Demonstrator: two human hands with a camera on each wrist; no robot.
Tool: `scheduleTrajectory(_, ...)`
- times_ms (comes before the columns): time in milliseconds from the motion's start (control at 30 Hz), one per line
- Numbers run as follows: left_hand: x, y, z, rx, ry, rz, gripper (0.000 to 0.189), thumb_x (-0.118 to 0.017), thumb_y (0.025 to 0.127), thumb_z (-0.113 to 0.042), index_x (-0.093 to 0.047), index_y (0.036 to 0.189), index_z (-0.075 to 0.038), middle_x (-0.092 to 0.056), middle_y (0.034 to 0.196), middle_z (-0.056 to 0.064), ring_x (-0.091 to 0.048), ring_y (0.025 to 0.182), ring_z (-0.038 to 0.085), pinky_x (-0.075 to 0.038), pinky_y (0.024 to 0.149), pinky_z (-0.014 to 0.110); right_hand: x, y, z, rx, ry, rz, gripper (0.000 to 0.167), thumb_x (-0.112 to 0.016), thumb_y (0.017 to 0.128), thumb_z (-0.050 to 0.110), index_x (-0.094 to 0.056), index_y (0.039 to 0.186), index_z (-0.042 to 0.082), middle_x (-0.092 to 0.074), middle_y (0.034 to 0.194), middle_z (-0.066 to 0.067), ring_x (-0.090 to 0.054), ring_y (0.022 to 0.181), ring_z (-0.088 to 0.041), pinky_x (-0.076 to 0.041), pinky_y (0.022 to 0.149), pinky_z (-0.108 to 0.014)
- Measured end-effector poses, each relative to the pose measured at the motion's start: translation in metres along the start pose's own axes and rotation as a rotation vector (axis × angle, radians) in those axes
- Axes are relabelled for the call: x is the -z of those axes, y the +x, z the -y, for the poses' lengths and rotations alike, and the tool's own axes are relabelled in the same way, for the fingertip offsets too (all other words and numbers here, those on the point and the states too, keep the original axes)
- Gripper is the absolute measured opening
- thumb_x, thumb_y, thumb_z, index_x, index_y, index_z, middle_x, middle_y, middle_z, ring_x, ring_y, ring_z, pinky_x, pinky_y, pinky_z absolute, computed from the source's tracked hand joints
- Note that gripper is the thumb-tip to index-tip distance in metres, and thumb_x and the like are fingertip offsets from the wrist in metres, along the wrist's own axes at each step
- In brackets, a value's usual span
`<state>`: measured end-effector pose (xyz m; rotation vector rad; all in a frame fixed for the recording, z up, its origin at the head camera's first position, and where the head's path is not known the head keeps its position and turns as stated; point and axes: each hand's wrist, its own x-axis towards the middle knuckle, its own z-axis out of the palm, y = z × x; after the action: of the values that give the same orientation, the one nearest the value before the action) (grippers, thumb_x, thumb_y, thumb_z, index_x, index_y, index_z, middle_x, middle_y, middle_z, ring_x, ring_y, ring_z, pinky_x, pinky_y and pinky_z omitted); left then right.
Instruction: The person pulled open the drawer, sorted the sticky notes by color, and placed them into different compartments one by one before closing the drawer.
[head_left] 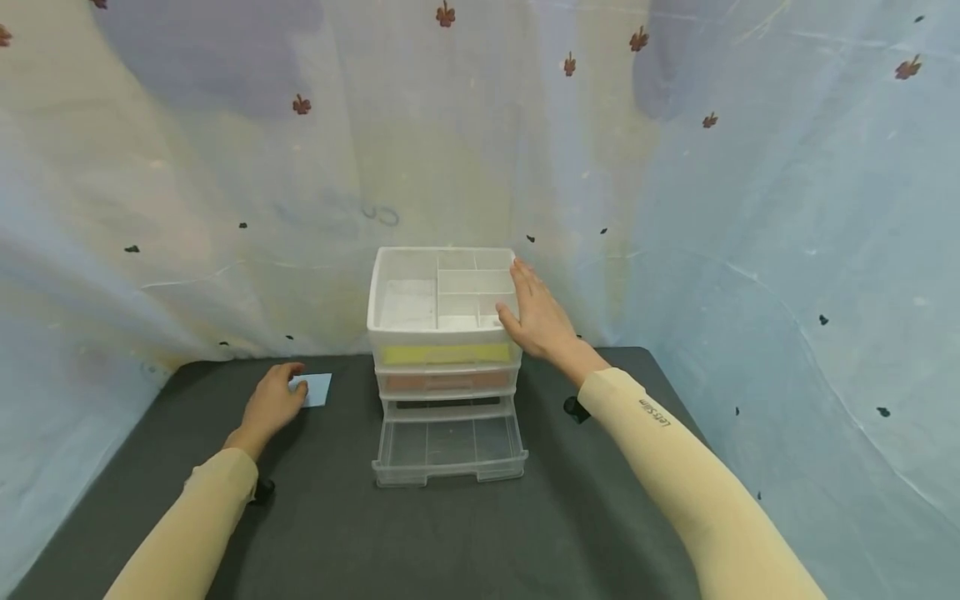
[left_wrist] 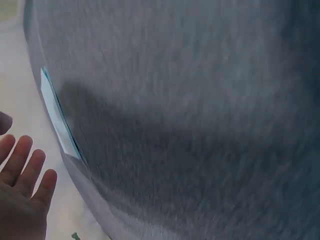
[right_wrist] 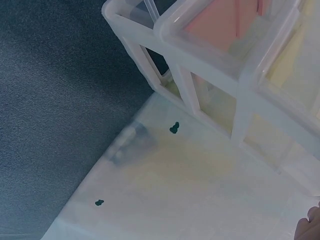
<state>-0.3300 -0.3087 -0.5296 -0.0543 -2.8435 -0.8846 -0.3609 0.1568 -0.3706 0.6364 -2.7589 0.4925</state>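
Observation:
On the left of the table, my left hand (head_left: 273, 402) reaches over a light blue stack of paper (head_left: 315, 389), thumb and fingers apart at its left part. In the left wrist view its fingers are spread, with a gap between them and the blue paper (left_wrist: 57, 117). My right hand (head_left: 542, 321) rests on the right rim of a white plastic drawer unit (head_left: 442, 337), fingers straight and thumb over the top tray. The unit's clear bottom drawer (head_left: 450, 473) is pulled out and has nothing in it. Yellow shows in the top drawer (head_left: 446, 355), pink in the middle drawer (head_left: 447, 383).
The dark table (head_left: 322, 525) carries the unit near its back edge. Behind and beside it hangs a pale patterned sheet (head_left: 465, 167). The divided top tray holds no large items. Each wrist wears a black camera (head_left: 576, 409) under a cream sleeve (head_left: 660, 450).

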Motion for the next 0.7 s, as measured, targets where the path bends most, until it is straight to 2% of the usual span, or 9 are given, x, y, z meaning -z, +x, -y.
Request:
scheduleTrajectory(267,0.004,0.01,0.016,-0.034,0.148,0.08,0.048,-0.055,0.104,-0.017,-0.051,0.144,0.01,-0.043,0.144,0.039,-0.044,0.128,0.06,-0.042,0.099,0.073,0.0,-0.001,0.0,-0.008,0.002,0.004,0.077,-0.037,0.109,0.045,-0.011,0.167,0.002,-0.006,0.175,-0.01,-0.008,0.161,-0.029,-0.012,0.13,-0.045)
scheduleTrajectory(433,0.009,0.012,0.024,-0.024,0.182,0.136,0.05,-0.054,0.105,-0.02,-0.05,0.145,0.009,-0.04,0.148,0.039,-0.041,0.13,0.062,-0.039,0.101,0.076,-0.001,-0.001,-0.001,-0.01,-0.006,0.001,0.077,-0.037,0.109,0.046,-0.01,0.167,0.003,-0.005,0.175,-0.009,-0.007,0.161,-0.028,-0.011,0.13,-0.044)
scheduleTrajectory(700,0.015,0.012,0.026,-0.055,0.201,0.205,0.056,-0.059,0.103,-0.02,-0.047,0.148,0.011,-0.039,0.153,0.038,-0.039,0.134,0.062,-0.036,0.103,0.077,-0.001,0.001,-0.001,-0.004,-0.015,-0.005,0.077,-0.037,0.109,0.046,-0.01,0.167,0.003,-0.005,0.175,-0.009,-0.008,0.161,-0.028,-0.012,0.13,-0.044)
